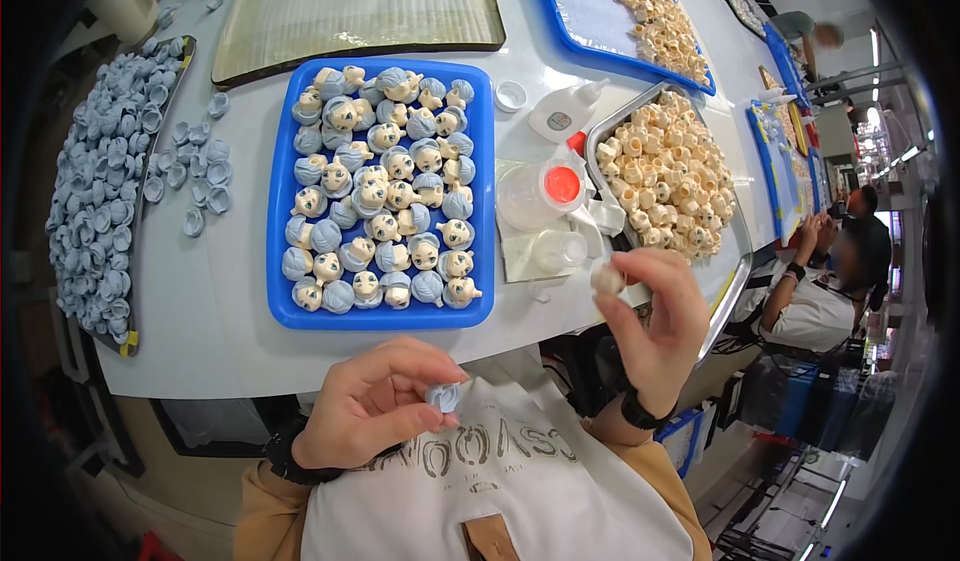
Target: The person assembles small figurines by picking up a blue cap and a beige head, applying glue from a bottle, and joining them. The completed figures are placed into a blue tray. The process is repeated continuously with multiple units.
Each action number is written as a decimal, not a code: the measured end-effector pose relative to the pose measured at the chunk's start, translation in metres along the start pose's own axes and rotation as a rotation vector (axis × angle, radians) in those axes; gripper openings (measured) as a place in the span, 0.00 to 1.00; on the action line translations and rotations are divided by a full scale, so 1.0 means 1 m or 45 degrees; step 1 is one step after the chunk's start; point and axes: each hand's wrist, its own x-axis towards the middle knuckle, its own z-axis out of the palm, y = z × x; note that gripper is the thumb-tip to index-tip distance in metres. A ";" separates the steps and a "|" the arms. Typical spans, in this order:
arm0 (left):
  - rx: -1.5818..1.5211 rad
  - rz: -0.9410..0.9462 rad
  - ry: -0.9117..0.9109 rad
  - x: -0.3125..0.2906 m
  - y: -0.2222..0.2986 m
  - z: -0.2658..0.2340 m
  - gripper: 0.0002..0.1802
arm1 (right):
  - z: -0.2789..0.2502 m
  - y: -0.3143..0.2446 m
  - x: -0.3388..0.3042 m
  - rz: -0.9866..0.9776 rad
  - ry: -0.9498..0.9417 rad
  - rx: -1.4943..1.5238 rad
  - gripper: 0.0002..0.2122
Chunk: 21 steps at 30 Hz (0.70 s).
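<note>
My left hand (375, 406) pinches a small light-blue doll hair piece (443, 397) between thumb and fingers, in front of my chest. Farther right, my right hand (660, 311) grips a cream doll head piece (607, 279) with thumb and fingertips, raised near the table's front edge. Ahead of both hands lies a blue tray (280, 211) filled with doll heads (398, 193) wearing light-blue hair. Beyond my right hand a metal tray (600, 151) holds a heap of cream head pieces (670, 176).
Light-blue hair pieces (100, 201) fill a tray at the left, with several loose ones (195, 166) beside it. A squeeze bottle (565, 113), a container with a red disc (562, 185) and a clear jar (560, 251) stand between the trays. A co-worker (815, 301) sits at right.
</note>
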 end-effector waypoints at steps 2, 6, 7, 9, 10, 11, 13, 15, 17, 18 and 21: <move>-0.031 -0.015 -0.030 0.000 0.000 -0.001 0.18 | -0.002 0.007 0.004 0.047 -0.024 -0.066 0.14; -0.036 -0.029 -0.011 0.001 -0.001 0.000 0.18 | -0.002 0.011 0.011 0.019 -0.099 -0.153 0.13; -0.040 -0.027 -0.015 0.002 -0.001 -0.001 0.18 | -0.001 0.011 0.012 -0.003 -0.098 -0.175 0.13; 0.007 0.003 0.056 0.002 -0.003 0.001 0.16 | 0.000 0.014 0.016 0.025 -0.136 -0.180 0.13; 0.030 0.018 0.090 0.003 -0.004 0.002 0.15 | 0.000 0.014 0.017 0.040 -0.155 -0.184 0.13; 0.028 0.015 0.095 0.003 -0.003 0.002 0.15 | -0.001 0.015 0.018 0.040 -0.167 -0.196 0.13; 0.027 0.011 0.109 0.003 -0.002 0.002 0.15 | -0.001 0.017 0.018 0.040 -0.193 -0.216 0.13; 0.015 0.009 0.049 0.002 -0.003 -0.002 0.16 | 0.001 0.017 0.020 0.017 -0.207 -0.223 0.13; -0.001 0.010 0.019 0.002 -0.002 -0.003 0.17 | 0.002 0.017 0.022 -0.002 -0.222 -0.239 0.13; -0.009 0.013 0.022 0.002 -0.002 -0.003 0.17 | 0.002 0.018 0.023 -0.011 -0.231 -0.247 0.13; 0.022 0.025 0.102 0.003 -0.002 0.000 0.15 | 0.004 0.017 0.024 -0.021 -0.249 -0.260 0.13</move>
